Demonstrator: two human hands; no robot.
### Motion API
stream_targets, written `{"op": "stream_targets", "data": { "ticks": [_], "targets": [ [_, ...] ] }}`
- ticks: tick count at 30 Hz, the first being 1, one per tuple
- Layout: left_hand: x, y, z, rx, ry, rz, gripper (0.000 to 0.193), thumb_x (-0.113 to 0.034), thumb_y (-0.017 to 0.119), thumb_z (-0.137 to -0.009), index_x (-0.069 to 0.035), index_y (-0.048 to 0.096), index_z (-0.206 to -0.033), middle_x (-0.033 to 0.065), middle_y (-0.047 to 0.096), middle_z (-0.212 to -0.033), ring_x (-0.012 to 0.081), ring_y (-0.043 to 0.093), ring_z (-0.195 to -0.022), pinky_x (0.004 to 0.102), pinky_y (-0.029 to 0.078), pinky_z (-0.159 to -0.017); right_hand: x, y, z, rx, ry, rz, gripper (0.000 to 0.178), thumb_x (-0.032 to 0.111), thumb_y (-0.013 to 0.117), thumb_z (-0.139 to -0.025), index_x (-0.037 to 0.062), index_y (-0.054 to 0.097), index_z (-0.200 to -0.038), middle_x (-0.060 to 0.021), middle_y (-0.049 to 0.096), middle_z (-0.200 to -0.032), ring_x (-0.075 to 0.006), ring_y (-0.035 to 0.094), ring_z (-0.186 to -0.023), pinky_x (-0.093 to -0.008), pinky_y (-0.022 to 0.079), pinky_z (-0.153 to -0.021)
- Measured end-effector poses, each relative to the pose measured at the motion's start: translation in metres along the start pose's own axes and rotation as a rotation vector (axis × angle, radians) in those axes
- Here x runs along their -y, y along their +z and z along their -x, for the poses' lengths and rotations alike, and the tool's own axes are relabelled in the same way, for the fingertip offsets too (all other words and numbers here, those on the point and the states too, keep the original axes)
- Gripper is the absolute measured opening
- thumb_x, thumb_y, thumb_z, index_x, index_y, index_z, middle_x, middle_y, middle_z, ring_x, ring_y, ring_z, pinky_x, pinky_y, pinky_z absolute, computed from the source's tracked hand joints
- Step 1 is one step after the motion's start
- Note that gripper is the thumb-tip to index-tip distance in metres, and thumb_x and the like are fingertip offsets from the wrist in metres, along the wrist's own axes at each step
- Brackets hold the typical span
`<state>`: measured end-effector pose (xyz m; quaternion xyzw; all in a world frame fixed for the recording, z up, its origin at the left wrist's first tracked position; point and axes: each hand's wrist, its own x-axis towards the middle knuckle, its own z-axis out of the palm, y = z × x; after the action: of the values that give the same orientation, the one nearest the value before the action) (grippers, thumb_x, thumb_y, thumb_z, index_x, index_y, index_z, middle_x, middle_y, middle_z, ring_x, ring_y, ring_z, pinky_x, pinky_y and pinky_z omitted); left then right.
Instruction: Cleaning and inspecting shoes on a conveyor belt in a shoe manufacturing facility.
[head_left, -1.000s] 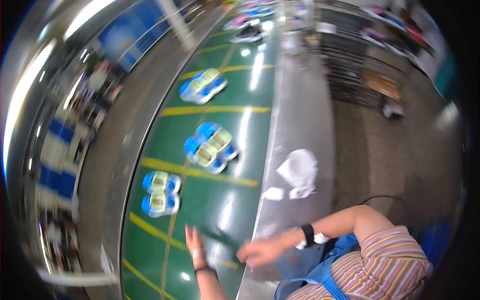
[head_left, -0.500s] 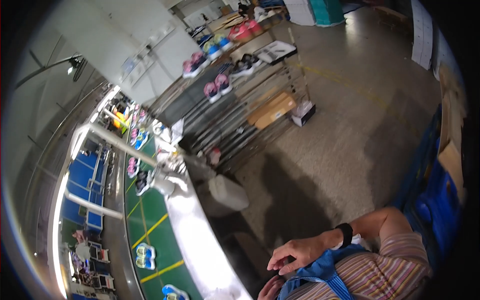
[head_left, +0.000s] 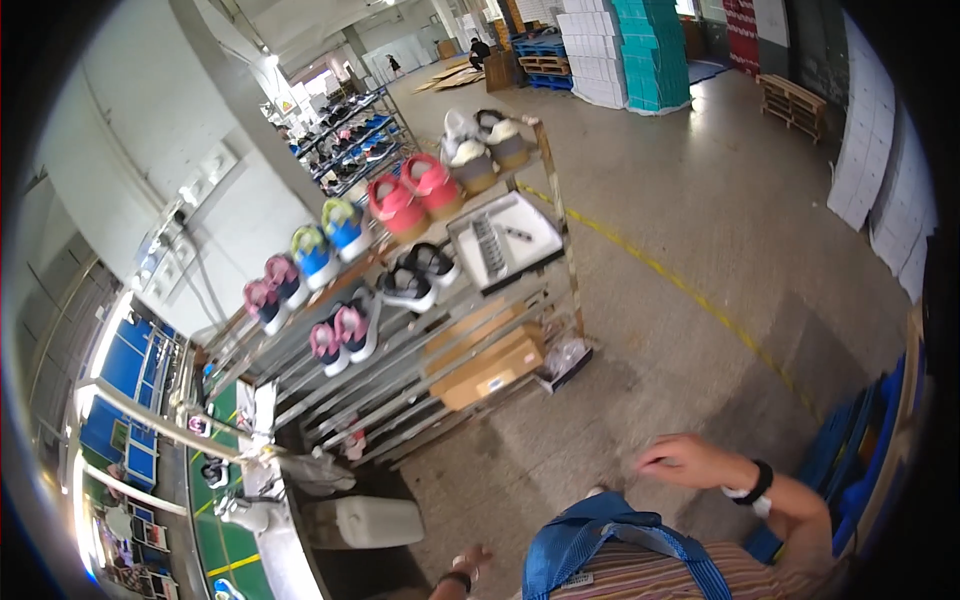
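Note:
My right hand [head_left: 690, 462] is held out over the floor at lower right, its fingers loosely bent and apart from the thumb, with nothing visible in it. A black band circles that wrist. My left hand [head_left: 472, 562] hangs low near the bottom edge, small and somewhat blurred, its fingers extended and empty. Neither hand touches anything. Ahead stands a metal rack [head_left: 400, 375] carrying pink-and-navy shoes [head_left: 342, 338], black shoes [head_left: 420, 275], red shoes [head_left: 412, 193] and blue-and-yellow shoes [head_left: 328, 240]. A white tray [head_left: 530, 232] with dark small items sits at the rack's right end.
Brown cartons [head_left: 490, 370] lie on the rack's lower level. A white plastic jug [head_left: 375, 522] stands left of my left hand, beside the green conveyor [head_left: 232, 545]. A yellow line [head_left: 690, 285] crosses the floor. Stacked white boxes [head_left: 592, 55] and a wooden pallet [head_left: 793, 105] stand farther back.
The view has swung leftward and up, bringing the rack closer and more central. My hands, formerly close together at my front, are now apart, the left one lower and farther left.

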<state>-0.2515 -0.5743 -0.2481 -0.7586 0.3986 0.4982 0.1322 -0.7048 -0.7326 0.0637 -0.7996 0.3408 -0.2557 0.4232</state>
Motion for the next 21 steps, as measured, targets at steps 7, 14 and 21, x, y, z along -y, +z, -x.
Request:
{"op": "stream_targets", "data": {
  "ticks": [7,14,21],
  "targets": [
    [-0.423,-0.183,-0.064,-0.230,0.742,-0.098,0.037,-0.023,0.055,-0.080,-0.008,0.052,-0.114,0.0132,0.062,-0.094,0.0238,0.060,-0.087,0.0312,0.046,-0.074,-0.181,-0.169,0.067,-0.934,0.747,-0.252,0.008,0.008,0.057,-0.078,0.0010,0.058,-0.073,-0.0013,0.055,-0.061,-0.0077,0.051,-0.055,-0.0208,0.041,-0.051],
    [-0.504,-0.164,-0.199,-0.271,0.496,-0.289,0.050,-0.045,0.045,-0.079,-0.005,0.052,-0.109,0.0192,0.056,-0.106,0.0327,0.052,-0.100,0.0412,0.041,-0.085,-0.328,-0.363,-0.139,-0.720,0.717,-0.404,0.015,0.014,0.054,-0.080,0.0010,0.060,-0.074,-0.0029,0.057,-0.061,-0.0079,0.051,-0.053,-0.0227,0.040,-0.048],
    [-0.514,-0.129,-0.315,0.224,0.263,-0.003,0.042,-0.038,0.053,-0.079,-0.004,0.057,-0.103,0.0165,0.060,-0.099,0.0270,0.056,-0.098,0.0380,0.043,-0.084,-0.292,-0.533,-0.490,-0.150,-0.370,-0.427,0.018,0.022,0.062,-0.081,0.0049,0.060,-0.075,-0.0034,0.059,-0.068,-0.0092,0.051,-0.060,-0.0253,0.043,-0.058]
  ]
}}
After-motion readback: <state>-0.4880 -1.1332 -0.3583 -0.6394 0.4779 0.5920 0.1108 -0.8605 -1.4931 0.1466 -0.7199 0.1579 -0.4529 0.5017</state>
